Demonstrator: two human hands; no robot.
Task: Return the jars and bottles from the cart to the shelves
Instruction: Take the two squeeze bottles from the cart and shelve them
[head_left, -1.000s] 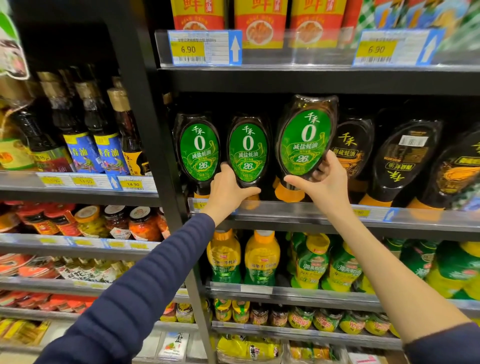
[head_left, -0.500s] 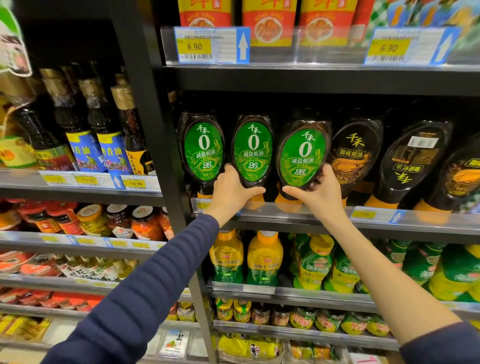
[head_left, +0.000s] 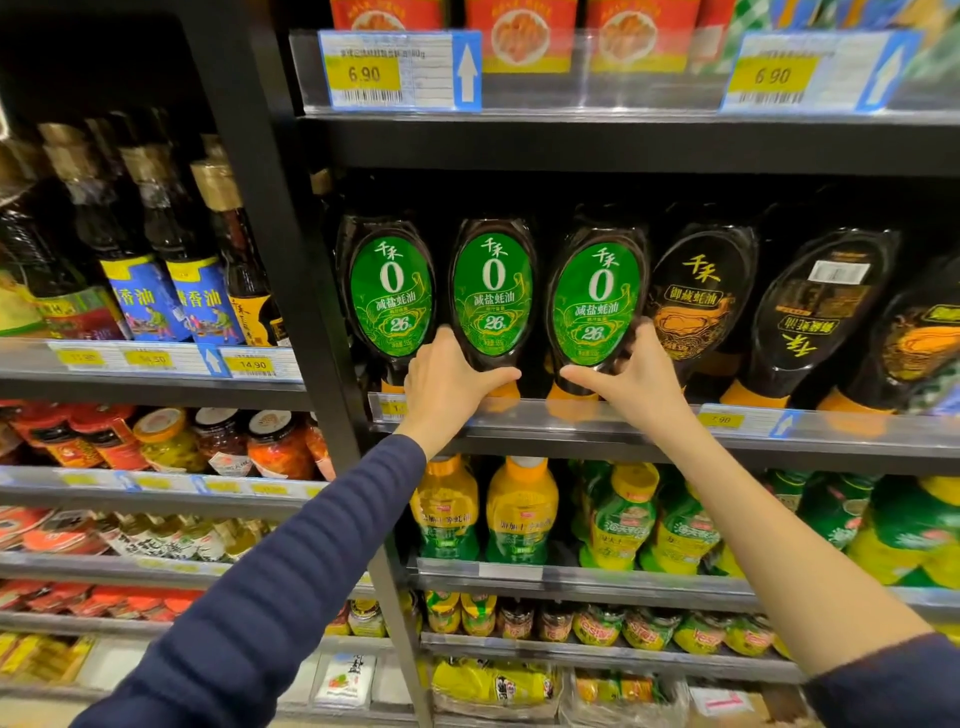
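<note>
Shelf: first bottle, centre bottle, third bottle abreast, 9 to 3 o'clock. Left hand grips centre at 7 o'clock; right hand grips third at 5 o'clock.

Across the middle of the frame runs a dark shelf fronted by a clear price rail. Standing cap-down on it, side by side, are the left green-label bottle, middle green-label bottle and right green-label bottle, then black-label bottles toward the right edge.
</note>
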